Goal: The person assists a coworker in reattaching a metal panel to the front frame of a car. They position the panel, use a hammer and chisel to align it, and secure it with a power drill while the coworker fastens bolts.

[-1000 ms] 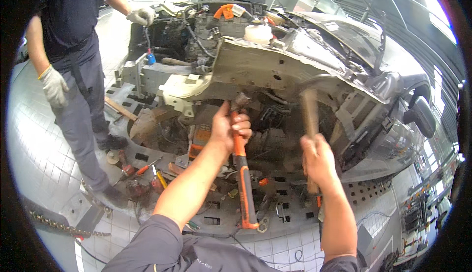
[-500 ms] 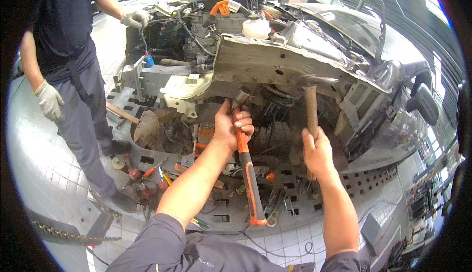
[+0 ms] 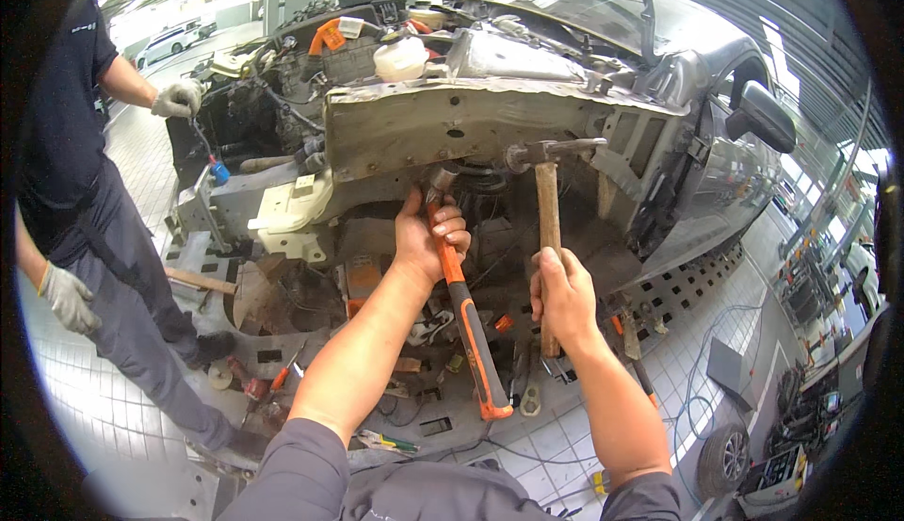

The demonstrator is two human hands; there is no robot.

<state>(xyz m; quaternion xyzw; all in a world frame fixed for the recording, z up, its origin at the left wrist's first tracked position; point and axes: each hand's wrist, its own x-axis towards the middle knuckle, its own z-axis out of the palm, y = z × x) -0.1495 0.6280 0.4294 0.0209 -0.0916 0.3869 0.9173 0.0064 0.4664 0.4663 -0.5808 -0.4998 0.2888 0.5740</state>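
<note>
My left hand (image 3: pixel 428 238) is closed high on an orange and black handled hammer (image 3: pixel 477 342). That hammer's metal head is up at the lower edge of the bare, pale inner fender panel (image 3: pixel 395 139) of a stripped car, and its handle slants down toward me. I cannot tell whether the head touches the metal. In my right hand (image 3: pixel 562 295) is a second hammer (image 3: pixel 548 201) with a wooden handle, held upright. Its steel head, pointed at one end, is raised in front of the panel, to the right of the first hammer's head and apart from it.
At the left stands a co-worker in work gloves (image 3: pixel 71 300), one hand on a cable with a blue connector (image 3: pixel 219 172). Pliers (image 3: pixel 386 442), a screwdriver (image 3: pixel 282 375) and other tools lie on the perforated platform (image 3: pixel 435 425). A loose wheel (image 3: pixel 723 460) lies at lower right.
My view has turned right, so the car sits further left in it. The wooden-handled hammer, blurred before, has come closer to the orange one. Both hands keep their grips.
</note>
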